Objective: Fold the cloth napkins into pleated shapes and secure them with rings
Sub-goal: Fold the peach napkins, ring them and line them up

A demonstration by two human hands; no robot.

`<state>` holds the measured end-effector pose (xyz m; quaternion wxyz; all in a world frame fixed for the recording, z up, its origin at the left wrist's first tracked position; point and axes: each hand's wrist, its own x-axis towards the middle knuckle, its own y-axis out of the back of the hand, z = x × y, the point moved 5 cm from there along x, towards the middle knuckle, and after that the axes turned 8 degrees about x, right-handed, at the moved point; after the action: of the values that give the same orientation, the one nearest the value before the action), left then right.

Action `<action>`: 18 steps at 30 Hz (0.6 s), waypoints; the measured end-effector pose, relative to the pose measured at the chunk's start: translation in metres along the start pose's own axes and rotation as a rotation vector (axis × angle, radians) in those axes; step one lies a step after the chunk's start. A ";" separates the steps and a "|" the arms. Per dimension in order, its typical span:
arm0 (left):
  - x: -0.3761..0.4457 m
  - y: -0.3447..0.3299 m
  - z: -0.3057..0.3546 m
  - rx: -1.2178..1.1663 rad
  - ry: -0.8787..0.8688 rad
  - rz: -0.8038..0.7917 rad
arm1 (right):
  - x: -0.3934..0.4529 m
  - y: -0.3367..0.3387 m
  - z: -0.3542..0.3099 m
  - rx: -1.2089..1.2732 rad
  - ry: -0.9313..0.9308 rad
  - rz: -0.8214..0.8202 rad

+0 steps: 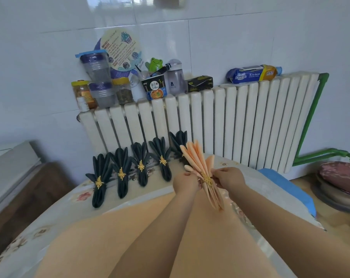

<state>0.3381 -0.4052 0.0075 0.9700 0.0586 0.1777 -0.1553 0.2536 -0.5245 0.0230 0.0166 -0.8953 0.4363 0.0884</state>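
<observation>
A pleated peach napkin (198, 159) is held up over the table, fanned at the top and narrow at the bottom. A gold leaf-shaped ring (207, 179) sits around its middle. My left hand (185, 182) pinches the napkin's left side at the ring. My right hand (228, 177) pinches the right side there. Several dark green pleated napkins (120, 171) with gold rings lie in a row at the table's far edge. A flat peach cloth (101, 243) is spread on the table under my arms.
The table has a floral cover (29, 233). Behind it stands a white radiator (240, 121) with jars, cups and packets on top. A wooden cabinet (19, 189) is at the left. A stack of dishes (338, 183) sits at the right.
</observation>
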 end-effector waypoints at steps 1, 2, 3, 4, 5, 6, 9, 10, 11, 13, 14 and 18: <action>0.023 -0.011 0.003 -0.002 -0.004 0.007 | 0.022 -0.003 -0.001 -0.010 0.019 0.014; 0.044 -0.019 0.004 0.023 0.002 0.021 | 0.037 -0.004 -0.004 -0.038 0.017 0.028; 0.070 -0.032 0.003 0.026 0.001 0.023 | 0.057 -0.005 -0.003 -0.063 0.026 0.040; 0.078 -0.035 0.005 0.049 -0.002 0.035 | 0.061 -0.005 -0.008 -0.102 0.035 0.055; 0.096 -0.046 0.002 0.051 0.002 0.034 | 0.078 -0.005 -0.004 -0.129 0.045 0.080; 0.107 -0.052 0.001 0.083 -0.002 0.042 | 0.090 -0.007 -0.003 -0.158 0.053 0.095; 0.139 -0.064 -0.001 0.126 -0.018 0.085 | 0.123 -0.014 0.008 -0.225 0.052 0.106; 0.147 -0.067 -0.001 0.132 -0.025 0.094 | 0.129 -0.016 0.010 -0.254 0.054 0.103; 0.157 -0.072 -0.004 0.142 -0.035 0.096 | 0.138 -0.017 0.013 -0.274 0.062 0.108; 0.165 -0.076 -0.003 0.140 -0.055 0.084 | 0.145 -0.017 0.013 -0.287 0.084 0.116; 0.167 -0.078 -0.004 0.148 -0.062 0.072 | 0.148 -0.017 0.014 -0.298 0.093 0.121; 0.160 -0.066 -0.009 0.229 -0.077 0.072 | 0.144 -0.024 0.021 -0.361 0.098 0.085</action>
<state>0.4556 -0.5108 -0.0629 0.9681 0.1692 0.1191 -0.1415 0.3567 -0.6192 -0.0235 -0.1695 -0.8678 0.4509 0.1222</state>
